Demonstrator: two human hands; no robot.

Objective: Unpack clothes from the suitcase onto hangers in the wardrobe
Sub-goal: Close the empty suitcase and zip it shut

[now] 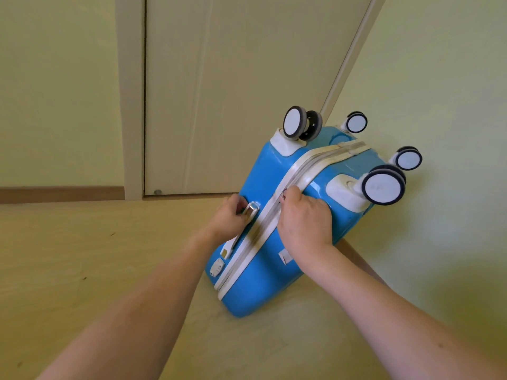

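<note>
Two hands grip glossy blue hard-shell suitcase.

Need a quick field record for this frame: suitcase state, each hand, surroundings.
suitcase: blue hard-shell suitcase on its side on the floor, wheels in the air, shut
zipper: white zipper band round the seam, looks closed
left hand: left hand gripping the side handle
right hand: right hand pinching the zipper pull
behind: closed door
clothes: none visible
</note>
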